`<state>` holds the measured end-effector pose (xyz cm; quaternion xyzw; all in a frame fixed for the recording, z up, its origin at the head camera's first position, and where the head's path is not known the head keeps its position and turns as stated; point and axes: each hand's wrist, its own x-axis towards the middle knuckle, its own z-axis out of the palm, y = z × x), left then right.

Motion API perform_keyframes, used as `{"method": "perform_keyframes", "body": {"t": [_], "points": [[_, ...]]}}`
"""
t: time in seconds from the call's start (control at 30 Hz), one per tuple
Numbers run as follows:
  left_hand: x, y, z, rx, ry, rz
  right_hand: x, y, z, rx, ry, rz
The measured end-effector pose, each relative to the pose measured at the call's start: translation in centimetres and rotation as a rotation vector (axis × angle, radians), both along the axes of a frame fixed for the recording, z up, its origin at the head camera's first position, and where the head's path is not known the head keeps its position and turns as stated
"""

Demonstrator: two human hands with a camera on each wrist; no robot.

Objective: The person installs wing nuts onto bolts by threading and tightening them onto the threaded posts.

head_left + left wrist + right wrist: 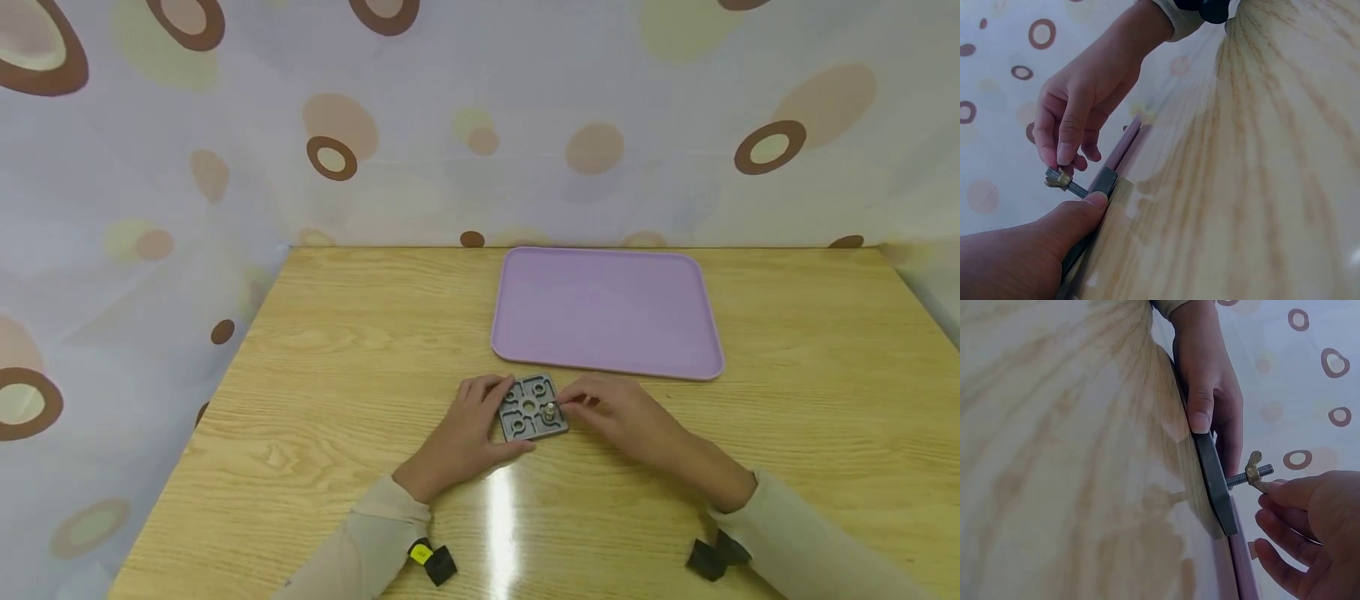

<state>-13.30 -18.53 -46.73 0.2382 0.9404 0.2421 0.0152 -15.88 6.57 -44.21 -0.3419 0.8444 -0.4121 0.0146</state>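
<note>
A square grey metal plate [534, 421] with round recessed holes lies flat on the table. My left hand [467, 429] holds it at its left side, thumb along the near edge and fingers at the far left corner. A threaded bolt [1237, 480] stands up from the plate's right part, with a brass wing nut [1252, 472] partway along it, the bolt's end showing beyond the nut. From the right, my right hand [628, 421] pinches one wing of the nut between thumb and index finger; its other fingers are loosely bent.
Just behind the plate, a purple rectangular tray [607, 312] with a raised rim lies on the wooden table [360, 333]. A patterned cloth [525, 200] hangs behind the table's back edge and along the sides. Light glares off the table in front of the plate.
</note>
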Motion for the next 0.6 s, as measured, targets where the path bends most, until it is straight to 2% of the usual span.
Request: {"method": "perform_keyframes", "body": {"t": [0.4,0.6], "points": [[-0.10,0.21,-0.17,0.003,0.014,-0.015,0.00,0.28,-0.12,-0.035,-0.051,0.044],[-0.02,-0.08,-0.09,0.004,0.018,-0.017,0.05,-0.24,-0.50,-0.054,-0.032,0.075]]}}
